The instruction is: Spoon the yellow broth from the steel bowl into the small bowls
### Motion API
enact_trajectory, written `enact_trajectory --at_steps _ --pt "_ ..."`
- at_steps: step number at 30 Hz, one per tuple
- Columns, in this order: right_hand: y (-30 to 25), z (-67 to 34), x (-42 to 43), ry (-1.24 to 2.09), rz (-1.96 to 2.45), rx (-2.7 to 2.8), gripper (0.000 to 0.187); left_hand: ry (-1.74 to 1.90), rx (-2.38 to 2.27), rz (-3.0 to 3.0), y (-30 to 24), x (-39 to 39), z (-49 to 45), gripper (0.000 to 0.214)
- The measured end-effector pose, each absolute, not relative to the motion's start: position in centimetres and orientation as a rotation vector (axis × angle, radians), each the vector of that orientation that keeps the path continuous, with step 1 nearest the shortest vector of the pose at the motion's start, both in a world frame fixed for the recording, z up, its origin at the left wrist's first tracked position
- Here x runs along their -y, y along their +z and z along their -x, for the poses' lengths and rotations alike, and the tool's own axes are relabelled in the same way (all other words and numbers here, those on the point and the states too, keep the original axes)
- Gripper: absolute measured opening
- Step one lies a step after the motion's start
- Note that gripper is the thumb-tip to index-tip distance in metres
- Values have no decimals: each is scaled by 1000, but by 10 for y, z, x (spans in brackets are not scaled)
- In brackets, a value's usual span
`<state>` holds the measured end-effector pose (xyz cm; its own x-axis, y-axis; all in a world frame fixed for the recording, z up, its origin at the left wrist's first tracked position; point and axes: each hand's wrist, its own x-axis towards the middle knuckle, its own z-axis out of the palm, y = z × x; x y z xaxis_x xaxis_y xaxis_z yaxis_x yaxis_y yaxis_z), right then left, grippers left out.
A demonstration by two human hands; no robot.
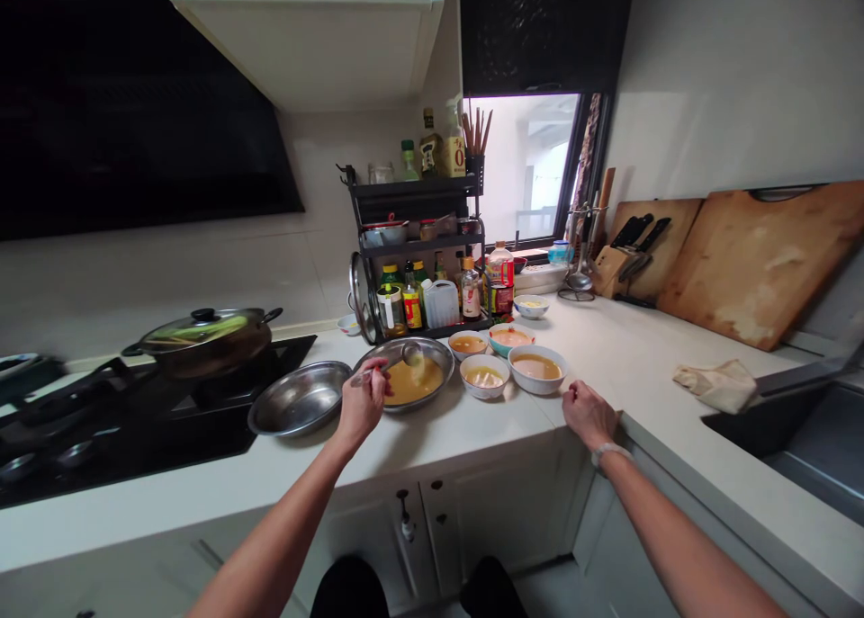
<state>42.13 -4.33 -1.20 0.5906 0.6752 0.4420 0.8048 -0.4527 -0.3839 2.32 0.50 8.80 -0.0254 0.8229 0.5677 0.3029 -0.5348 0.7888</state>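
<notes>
My left hand (364, 400) is closed round the handle of a metal ladle (410, 354). The ladle's head is over a wide steel bowl (442, 380) holding yellowish liquid. My right hand (589, 411) rests as a loose fist at the counter's front edge, just right of a white bowl (538, 386) of light brown liquid. Nothing shows in its fingers. Beside that bowl are a white bowl (484, 393) with pale yellow contents, a small bowl (467, 354) of orange-brown liquid and a bowl (511, 350) with a turquoise rim. An empty steel bowl (301, 407) sits to the left, tilted slightly.
A lidded pan (202, 353) stands on the black stove (222, 438) at left. Behind the bowls is a rack (418, 189) of bottles. A knife block (613, 270), cutting boards (762, 258), a cloth (715, 384) and a sink (810, 438) are to the right.
</notes>
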Motion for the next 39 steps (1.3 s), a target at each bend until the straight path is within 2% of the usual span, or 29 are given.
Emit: enact_trajectory --at_steps 6,11,14,26,39 --pt "-11 -421 44 -290 2266 1172 20 1501 -1040 -2243 77 0 -15 22" --pt "-16 -423 42 -296 2266 1161 20 1684 -1101 -1753 86 2 -36 23" --pt "-20 -425 40 -338 2248 1171 20 1726 -968 -1483 91 3 -58 24" --pt "-12 -421 44 -296 2270 1175 21 1356 -898 -1862 65 12 -125 18" --pt "-10 -420 45 -271 2282 1160 22 1429 -973 -1104 73 -12 -124 15"
